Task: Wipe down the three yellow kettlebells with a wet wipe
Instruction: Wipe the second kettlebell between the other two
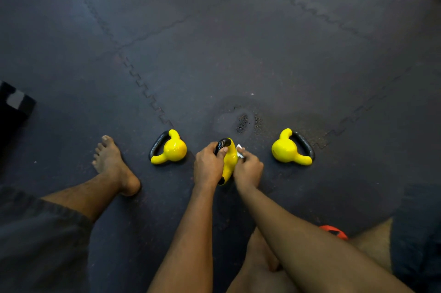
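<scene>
Left hand [208, 164] gripped the middle kettlebell [230, 159], flanked by a second kettlebell [173, 148] and third kettlebell [286, 149], while the right hand [248, 166] pinched a wet wipe [239, 150] against it; wiped damp, it might slip.

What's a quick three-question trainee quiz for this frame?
1. True or false: the left hand grips the black handle of the middle kettlebell.
2. Which holds the wet wipe? A) the right hand B) the left hand C) neither hand
3. Fill in: ___ kettlebells lie on their sides with no hand on them.

Key: 1. True. 2. A. 3. Two: the left kettlebell and the right kettlebell.
</scene>
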A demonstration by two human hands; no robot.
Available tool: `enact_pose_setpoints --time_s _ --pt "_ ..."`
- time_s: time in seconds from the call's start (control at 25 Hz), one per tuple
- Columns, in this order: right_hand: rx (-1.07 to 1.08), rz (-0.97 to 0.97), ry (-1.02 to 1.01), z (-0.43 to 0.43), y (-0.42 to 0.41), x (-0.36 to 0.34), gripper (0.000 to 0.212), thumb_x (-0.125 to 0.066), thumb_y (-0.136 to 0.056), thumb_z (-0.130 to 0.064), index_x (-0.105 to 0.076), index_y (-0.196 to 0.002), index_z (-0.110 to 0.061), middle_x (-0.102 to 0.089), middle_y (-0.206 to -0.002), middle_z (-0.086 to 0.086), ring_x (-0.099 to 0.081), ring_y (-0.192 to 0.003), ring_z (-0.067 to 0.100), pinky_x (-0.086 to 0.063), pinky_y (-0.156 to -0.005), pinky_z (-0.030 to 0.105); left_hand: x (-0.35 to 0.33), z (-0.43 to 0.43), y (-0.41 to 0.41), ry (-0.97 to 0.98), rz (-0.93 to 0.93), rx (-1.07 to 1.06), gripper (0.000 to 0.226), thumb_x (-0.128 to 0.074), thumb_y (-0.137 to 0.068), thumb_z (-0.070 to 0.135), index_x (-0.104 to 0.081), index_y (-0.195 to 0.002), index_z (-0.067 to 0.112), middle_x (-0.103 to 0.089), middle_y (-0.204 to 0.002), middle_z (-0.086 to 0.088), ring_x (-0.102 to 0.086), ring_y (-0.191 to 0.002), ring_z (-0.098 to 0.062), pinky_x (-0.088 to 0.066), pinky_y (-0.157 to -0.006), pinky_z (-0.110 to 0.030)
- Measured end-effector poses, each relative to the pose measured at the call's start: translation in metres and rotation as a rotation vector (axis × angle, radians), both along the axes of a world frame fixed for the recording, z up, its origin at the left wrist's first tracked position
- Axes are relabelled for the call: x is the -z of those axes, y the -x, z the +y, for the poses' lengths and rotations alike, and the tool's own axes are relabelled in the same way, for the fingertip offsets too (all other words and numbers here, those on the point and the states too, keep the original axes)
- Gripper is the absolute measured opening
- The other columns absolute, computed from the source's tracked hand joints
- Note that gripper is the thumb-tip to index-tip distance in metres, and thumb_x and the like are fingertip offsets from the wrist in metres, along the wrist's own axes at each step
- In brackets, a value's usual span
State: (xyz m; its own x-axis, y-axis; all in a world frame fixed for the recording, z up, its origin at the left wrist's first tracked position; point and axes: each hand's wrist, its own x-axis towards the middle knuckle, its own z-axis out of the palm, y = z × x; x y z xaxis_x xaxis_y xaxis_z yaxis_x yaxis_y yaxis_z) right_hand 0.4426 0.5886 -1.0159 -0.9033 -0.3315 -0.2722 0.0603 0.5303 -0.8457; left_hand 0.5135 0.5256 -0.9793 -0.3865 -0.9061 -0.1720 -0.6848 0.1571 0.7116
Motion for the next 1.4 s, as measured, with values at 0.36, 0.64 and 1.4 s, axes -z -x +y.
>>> enact_pose_setpoints --time_s 0.36,0.64,1.4 --pt "0.087 -0.022 -0.091 0.042 0.009 0.013 0.025 -0.060 -0.087 -0.015 -0.075 -0.107 -0.014 -0.072 -0.104 0.020 -0.064 -0.100 0.040 -0.051 -0.081 0.038 -0.003 -0.004 -0.002 0.102 -0.261 0.056 0.032 -0.056 -0.094 0.046 -0.062 -0.122 0.033 -0.048 -0.118 -0.010 -0.045 -0.117 -0.031 -0.041 -0.094 -0.045" --pt "-0.016 -0.052 0.058 0.041 0.045 0.007 0.031 -0.052 -0.088 -0.003 -0.075 -0.105 -0.014 -0.072 -0.106 0.015 -0.066 -0.099 0.033 -0.055 -0.088 0.044 0.003 -0.016 -0.035 -0.116 0.009 0.264 0.023 -0.060 -0.091 0.007 -0.068 -0.108 0.020 -0.037 -0.098 -0.009 -0.044 -0.090 -0.018 -0.041 -0.097 -0.031" --pt "-0.635 0.341 -0.005 0.060 -0.004 0.005 0.043 -0.048 -0.093 -0.014 -0.057 -0.134 -0.023 -0.064 -0.130 0.003 -0.060 -0.119 0.022 -0.049 -0.097 0.035 0.001 0.022 0.010 -0.141 0.091 0.285 0.041 -0.040 -0.100 0.006 -0.036 -0.141 0.009 -0.026 -0.132 -0.006 -0.040 -0.110 -0.011 -0.029 -0.095 -0.011"
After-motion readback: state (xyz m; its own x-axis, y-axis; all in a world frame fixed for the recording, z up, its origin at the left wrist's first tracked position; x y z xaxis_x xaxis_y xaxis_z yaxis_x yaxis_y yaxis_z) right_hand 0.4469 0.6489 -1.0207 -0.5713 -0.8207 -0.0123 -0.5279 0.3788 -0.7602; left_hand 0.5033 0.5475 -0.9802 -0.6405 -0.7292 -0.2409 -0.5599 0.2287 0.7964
